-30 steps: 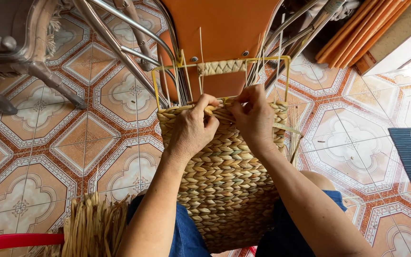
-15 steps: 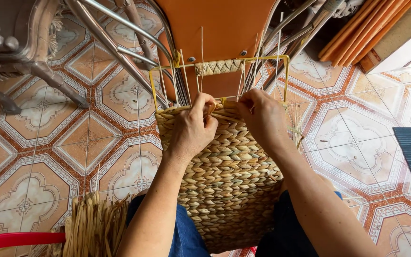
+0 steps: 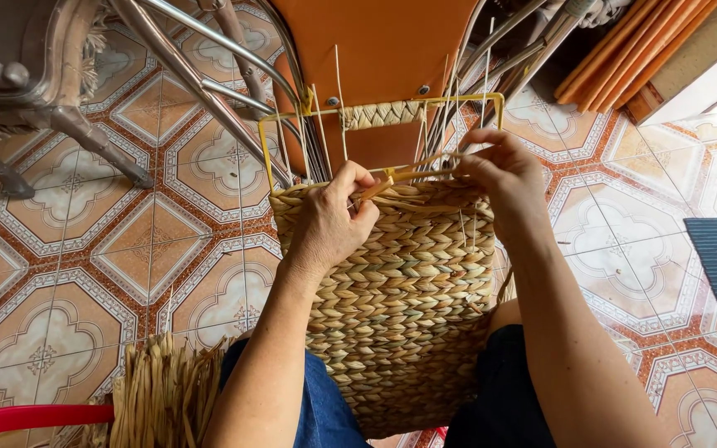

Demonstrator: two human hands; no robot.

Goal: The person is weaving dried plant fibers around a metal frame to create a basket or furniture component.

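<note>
Pinching a fibre strand (image 3: 404, 176) at top edge of woven panel (image 3: 392, 282) w/ both hands: left hand (image 3: 329, 220) clenched on strand, right hand (image 3: 499, 178) fingers grasping its other end. Panel sits on lap, wound on yellow wire frame (image 3: 269, 145), orange chair back (image 3: 375, 50) behind.

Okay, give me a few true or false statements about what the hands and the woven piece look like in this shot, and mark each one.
1. Both hands work at the top edge of the woven panel. True.
2. The left hand pinches a strand. True.
3. The wire frame is blue. False: it is yellow.
4. The floor is plain grey concrete. False: it is patterned tile.
5. The right hand rests on the person's knee. False: it is raised at the frame, fingers on the strand.
</note>
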